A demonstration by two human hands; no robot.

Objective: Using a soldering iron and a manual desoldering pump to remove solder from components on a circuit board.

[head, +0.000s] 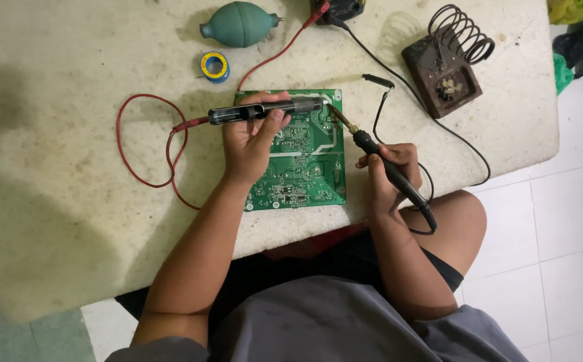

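A green circuit board [305,167] lies solder side up on the pale worktable [70,188]. My left hand [251,141] rests on the board and grips a dark pen-shaped tool [265,110] lying crosswise, its metal tip near the board's upper right corner; a red lead runs from its back end. My right hand [389,174] holds a black soldering iron [382,161] like a pen. The iron's tip touches the board's upper right edge, close to the other tool's tip.
A red wire [145,144] loops on the table left of the board. Behind it sit a green rubber blower bulb [238,24], a small solder spool [215,66] and a brown iron stand with a coil spring [447,67]. White floor tiles show right.
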